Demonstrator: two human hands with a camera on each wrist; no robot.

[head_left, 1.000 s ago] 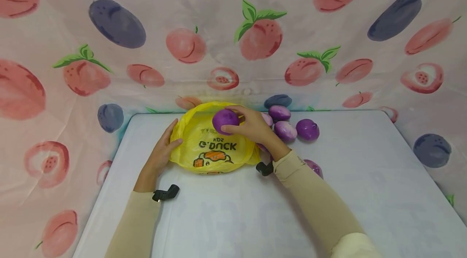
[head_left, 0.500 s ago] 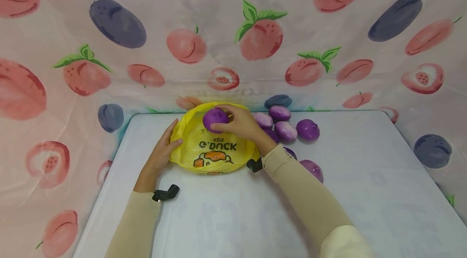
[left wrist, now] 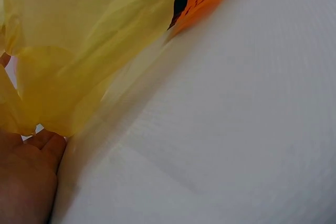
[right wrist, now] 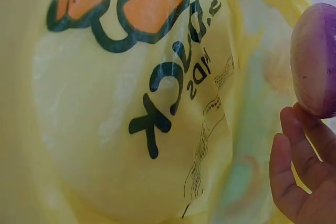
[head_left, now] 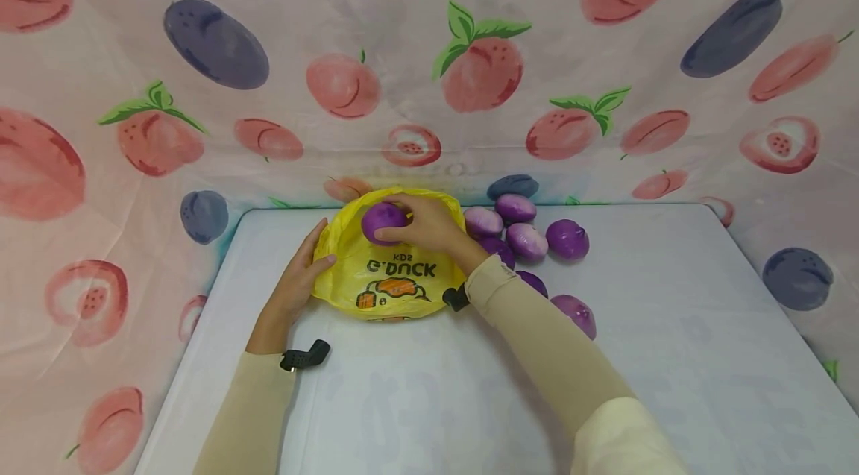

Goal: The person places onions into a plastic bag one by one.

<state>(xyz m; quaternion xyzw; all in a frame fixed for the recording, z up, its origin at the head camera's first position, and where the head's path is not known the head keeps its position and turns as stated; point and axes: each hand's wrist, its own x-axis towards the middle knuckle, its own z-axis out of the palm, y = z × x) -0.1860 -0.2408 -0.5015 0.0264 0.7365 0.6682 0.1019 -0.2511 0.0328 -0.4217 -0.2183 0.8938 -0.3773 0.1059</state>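
Observation:
A yellow plastic bag (head_left: 396,288) with dark duck lettering and orange print stands with its mouth spread wide near the back of the table. Over that mouth, my right hand (head_left: 429,225) grips a purple onion (head_left: 383,224) between thumb and fingers. The same onion (right wrist: 317,61) shows at the right edge of the right wrist view, fingertips against its lower side. My left hand (head_left: 298,277) rests along the bag's left side, fingers fairly straight and thumb at the rim. In the left wrist view, fingers (left wrist: 50,148) touch the yellow plastic low down.
Right of the bag lie several more purple onions, among them a pale one (head_left: 526,241), a dark one (head_left: 567,239) and a nearer one (head_left: 575,315). My right forearm partly covers another onion (head_left: 532,282). A fruit-print cloth (head_left: 470,139) hangs behind the white table (head_left: 671,341).
My right hand has moved left with the onion, from the bag's right part to over its middle-left. More onions behind that wrist have come into sight. The left hand stays in place.

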